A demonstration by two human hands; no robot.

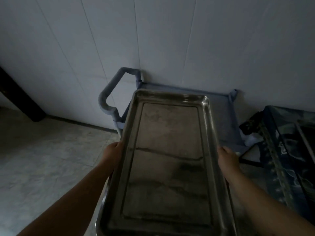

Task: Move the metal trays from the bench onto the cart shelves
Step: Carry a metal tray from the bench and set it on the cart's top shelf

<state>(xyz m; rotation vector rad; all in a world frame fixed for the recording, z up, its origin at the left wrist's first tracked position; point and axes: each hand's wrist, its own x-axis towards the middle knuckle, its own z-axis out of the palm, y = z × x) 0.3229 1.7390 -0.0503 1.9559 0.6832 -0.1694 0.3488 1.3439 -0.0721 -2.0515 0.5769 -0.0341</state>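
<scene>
Steel tray held level over blue cart top shelf, left hand and right hand clamping long rims mid-length. Probably rigid, light, slick; rim grip suits.

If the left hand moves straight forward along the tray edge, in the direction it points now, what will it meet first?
Probably the cart handle. The left hand grips the metal tray on its long edge, and the blue handle lies ahead of it. Depth is unclear, so the hand might pass over it.
</scene>
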